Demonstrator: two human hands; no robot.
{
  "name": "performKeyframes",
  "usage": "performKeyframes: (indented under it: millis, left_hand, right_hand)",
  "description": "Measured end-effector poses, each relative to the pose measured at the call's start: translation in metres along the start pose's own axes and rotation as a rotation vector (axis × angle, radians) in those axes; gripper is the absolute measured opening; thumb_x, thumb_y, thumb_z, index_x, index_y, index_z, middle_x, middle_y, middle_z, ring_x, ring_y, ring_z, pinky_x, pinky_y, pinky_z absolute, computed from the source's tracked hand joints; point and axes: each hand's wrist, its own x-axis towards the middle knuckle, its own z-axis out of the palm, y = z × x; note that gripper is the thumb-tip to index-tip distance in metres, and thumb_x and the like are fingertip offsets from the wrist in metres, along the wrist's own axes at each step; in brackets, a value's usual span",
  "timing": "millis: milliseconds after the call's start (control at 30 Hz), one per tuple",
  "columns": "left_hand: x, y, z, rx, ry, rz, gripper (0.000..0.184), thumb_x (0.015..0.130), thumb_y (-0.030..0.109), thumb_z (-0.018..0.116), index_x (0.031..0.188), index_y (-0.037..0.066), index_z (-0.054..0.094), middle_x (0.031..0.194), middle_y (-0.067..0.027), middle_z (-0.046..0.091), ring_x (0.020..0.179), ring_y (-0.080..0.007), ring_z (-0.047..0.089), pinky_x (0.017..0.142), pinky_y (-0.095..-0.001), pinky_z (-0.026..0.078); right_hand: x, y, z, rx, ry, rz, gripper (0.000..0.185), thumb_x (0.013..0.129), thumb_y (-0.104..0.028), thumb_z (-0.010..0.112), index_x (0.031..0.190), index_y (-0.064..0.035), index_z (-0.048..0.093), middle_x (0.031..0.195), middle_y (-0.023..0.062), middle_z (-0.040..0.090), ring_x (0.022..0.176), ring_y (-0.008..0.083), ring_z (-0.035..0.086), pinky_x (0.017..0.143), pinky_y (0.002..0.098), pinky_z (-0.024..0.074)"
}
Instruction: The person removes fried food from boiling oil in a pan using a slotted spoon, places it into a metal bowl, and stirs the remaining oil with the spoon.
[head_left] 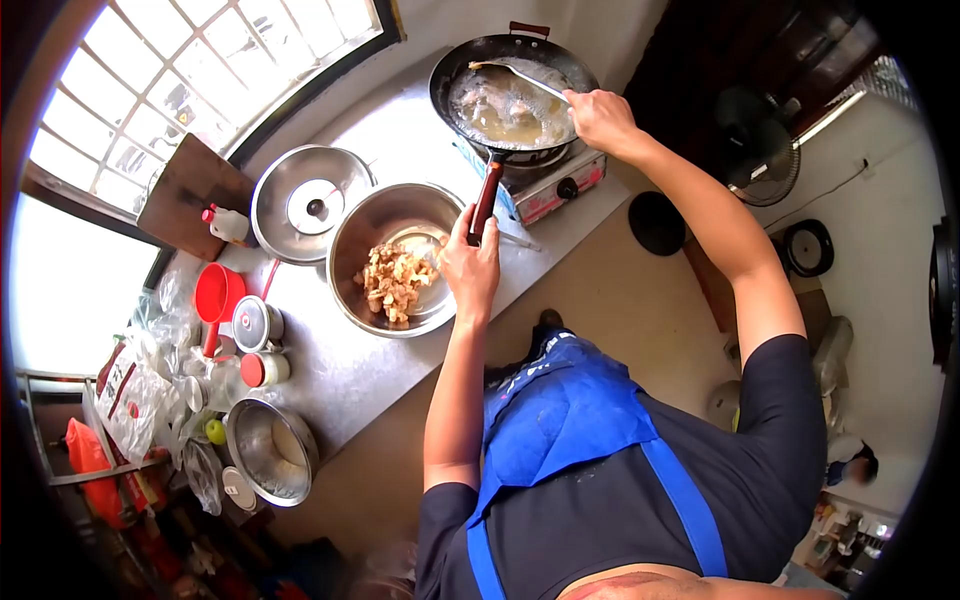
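Note:
A black wok [450, 118] of bubbling, cloudy liquid with pale pieces in it sits on a portable gas stove [560, 192]. My left hand [472, 262] is wrapped round the wok's dark reddish handle [487, 200]. In my right hand [603, 120] is the shaft of a metal spoon-like utensil [525, 78], reaching over the wok; its far end looks small and lies near the far rim. Just left of my left hand stands a steel bowl [345, 290] with browned, fried-looking pieces [395, 283] in it.
Behind the bowl are a metal lid [275, 205], a cutting board [190, 190] and a white bottle with a red cap [228, 224]. A red ladle-shaped scoop [218, 292], jars, plastic bags and another steel bowl [270, 455] crowd the left side. A fan [765, 150] stands at right.

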Motion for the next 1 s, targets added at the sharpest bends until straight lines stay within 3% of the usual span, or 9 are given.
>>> performKeyframes:
  millis: [133,367,1000]
  left_hand:
    - [0.0,0.002,0.001,-0.002,-0.001,0.002,0.041,0.097,0.019,0.072,0.132,-0.002,0.068,0.081,-0.0075,0.073,0.07,-0.0115,0.063,0.065,-0.0292,0.051]
    - [0.001,0.002,-0.001,0.031,0.002,-0.006,0.041,0.097,0.02,0.072,0.132,0.0,0.068,0.083,-0.0091,0.074,0.07,-0.012,0.065,0.067,-0.0297,0.053]
    - [-0.003,0.019,-0.007,-0.014,-0.033,-0.028,0.042,0.097,0.024,0.071,0.132,0.001,0.069,0.091,-0.017,0.077,0.08,-0.0193,0.071,0.076,-0.0347,0.056]
  right_hand:
    - [0.006,-0.017,0.005,-0.04,-0.074,-0.061,0.023,0.092,-0.008,0.052,0.107,-0.0012,0.068,0.096,0.0257,0.073,0.095,0.0425,0.072,0.083,0.0539,0.0577]
    - [-0.004,-0.037,0.005,-0.081,-0.141,-0.114,0.024,0.09,-0.008,0.057,0.108,0.0051,0.064,0.095,0.0258,0.073,0.094,0.0428,0.073,0.082,0.0513,0.0592]
    - [-0.053,-0.066,-0.018,0.028,-0.215,-0.123,0.017,0.084,-0.004,0.061,0.097,0.0051,0.068,0.09,0.0279,0.072,0.09,0.0447,0.072,0.08,0.052,0.0584]
